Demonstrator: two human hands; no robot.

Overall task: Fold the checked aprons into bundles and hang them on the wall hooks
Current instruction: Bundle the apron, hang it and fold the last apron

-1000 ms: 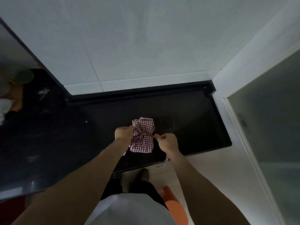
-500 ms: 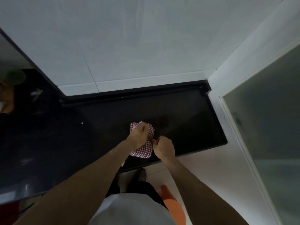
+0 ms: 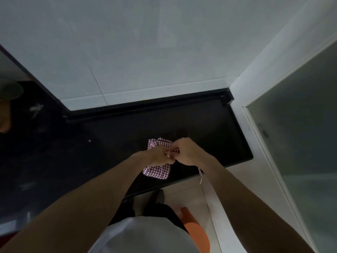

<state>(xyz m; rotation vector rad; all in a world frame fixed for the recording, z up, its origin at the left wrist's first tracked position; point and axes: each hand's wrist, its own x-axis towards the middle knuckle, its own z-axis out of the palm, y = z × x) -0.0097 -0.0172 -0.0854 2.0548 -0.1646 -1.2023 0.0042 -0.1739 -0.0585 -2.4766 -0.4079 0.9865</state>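
Note:
A red-and-white checked apron [image 3: 158, 170] lies folded into a small bundle on the black countertop [image 3: 113, 143]. My left hand [image 3: 157, 157] rests on top of the bundle, fingers pinched at its middle. My right hand [image 3: 187, 152] meets it there, fingers closed on the apron's strap. The loose end of that checked strap [image 3: 200, 177] hangs down below my right wrist, past the counter's front edge. The hands hide the bundle's middle. No wall hooks are in view.
A white tiled wall [image 3: 145, 52] rises behind the counter. A white door frame [image 3: 259, 125] with a frosted glass panel stands at the right. Dim objects sit at the far left of the counter [image 3: 7, 110]. An orange thing [image 3: 195, 229] stands on the floor by my legs.
My hands came together over the bundle from its two sides. The left hand moved onto its top and the right hand closed in on the strap at the middle.

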